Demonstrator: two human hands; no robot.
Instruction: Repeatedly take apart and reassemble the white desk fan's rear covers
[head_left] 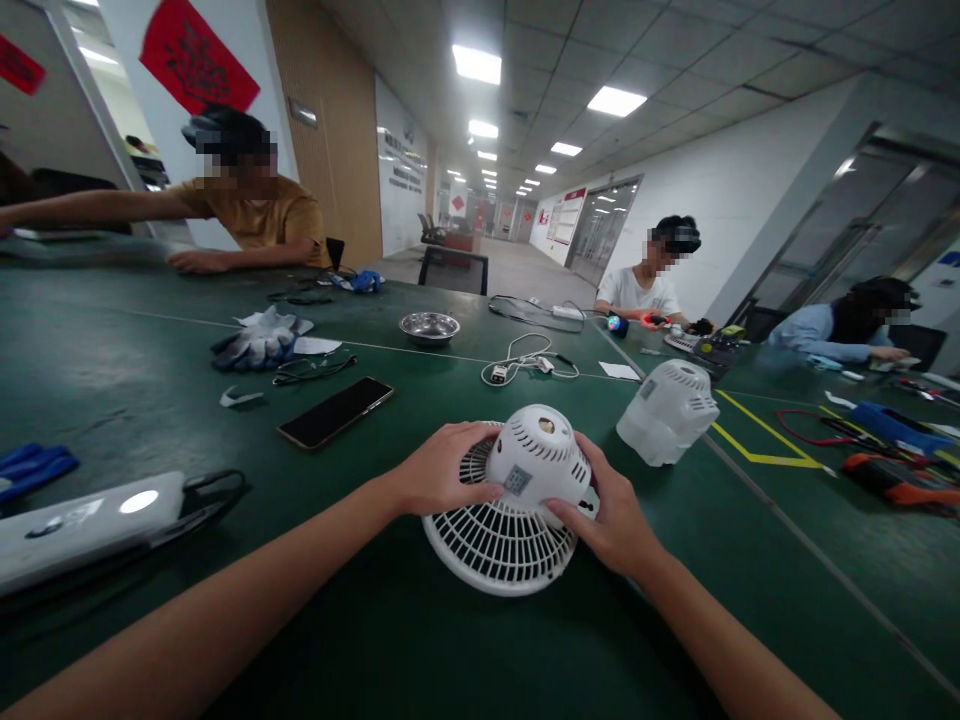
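Observation:
A white, dome-shaped fan motor housing (pixel 541 450) with vent slots, a small grey label and a hole near its top sits between my hands. My left hand (pixel 446 468) grips its left side, thumb across the front. From the right, my right hand (pixel 613 508) is closed round it, with the thumb at the lower front edge. Beneath the housing, a round white fan grille (pixel 502 565) lies on the green table; whether the two are joined I cannot tell. A translucent white plastic part with a vented top (pixel 666 412) stands to the right of my right hand.
A smartphone (pixel 335 412), a metal bowl (pixel 429 327), work gloves (pixel 264 338) and a coiled white cable (pixel 529 362) lie beyond my hands. At left is a white device (pixel 90 530); at right, an orange-and-black tool (pixel 900 480). Several people sit around the table.

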